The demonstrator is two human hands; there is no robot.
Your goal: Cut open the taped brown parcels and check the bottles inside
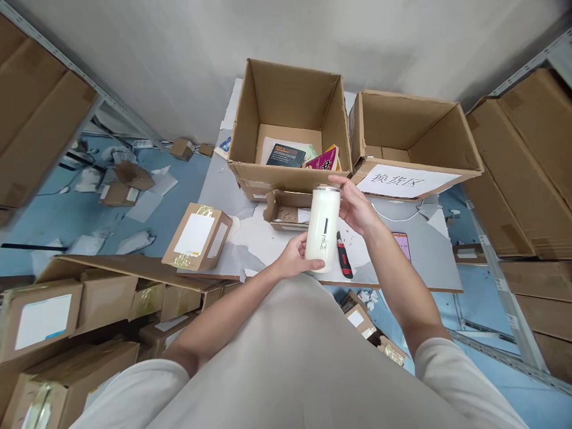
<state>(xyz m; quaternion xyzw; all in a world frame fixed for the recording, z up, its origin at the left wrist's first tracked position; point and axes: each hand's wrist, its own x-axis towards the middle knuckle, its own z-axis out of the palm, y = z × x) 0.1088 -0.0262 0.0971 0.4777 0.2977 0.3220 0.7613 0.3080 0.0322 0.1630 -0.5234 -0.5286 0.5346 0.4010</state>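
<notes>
Upright in front of me is a cream-white bottle point(322, 229) with dark lettering on its side and a narrow rim band at the top. My left hand point(297, 258) is wrapped round its lower part, the thumb across the front near the base. Up at the lid, my right hand point(357, 207) grips the bottle's rim from the right, its fingers partly hidden behind it. Behind the bottle lies a small open cardboard box point(286, 226). A red and black utility knife point(344, 257) rests on the table just right of the bottle.
A large open carton point(286, 177) holding several books and another carton point(413, 170) with a handwritten label stand along the back. A closed, labelled box point(193, 238) sits on the left of the table point(435, 262). A phone point(402, 244) lies at the right. Cartons fill shelves on both sides.
</notes>
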